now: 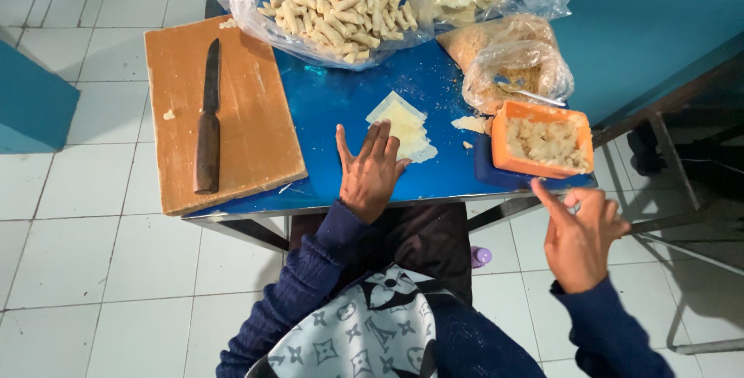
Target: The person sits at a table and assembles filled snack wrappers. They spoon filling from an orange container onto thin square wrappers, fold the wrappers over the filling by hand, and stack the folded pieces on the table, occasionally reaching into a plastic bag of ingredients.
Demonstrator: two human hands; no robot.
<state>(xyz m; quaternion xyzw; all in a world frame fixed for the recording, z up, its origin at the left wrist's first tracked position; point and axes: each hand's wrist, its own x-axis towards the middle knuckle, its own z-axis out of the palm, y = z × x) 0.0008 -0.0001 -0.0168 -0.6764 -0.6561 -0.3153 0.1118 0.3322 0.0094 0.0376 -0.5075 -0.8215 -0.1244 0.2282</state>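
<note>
Left hand (370,172): flat, fingers spread, holding nothing, fingertips touching the pale wrapper sheets (404,128) at mid tabletop (341,91).
Right hand (580,232): loosely curled, empty, near the orange tub (542,140).
Far left: knife (208,120) on cutting board (256,114).

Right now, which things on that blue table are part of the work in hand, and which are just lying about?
In use:
- left hand, flat on the table, fingertips on the stack of pale wrapper sheets
- right hand, below the orange tub of filling
- bag of finished rolls

Lying about:
- knife on the wooden board
- clear bags at the back right
</note>
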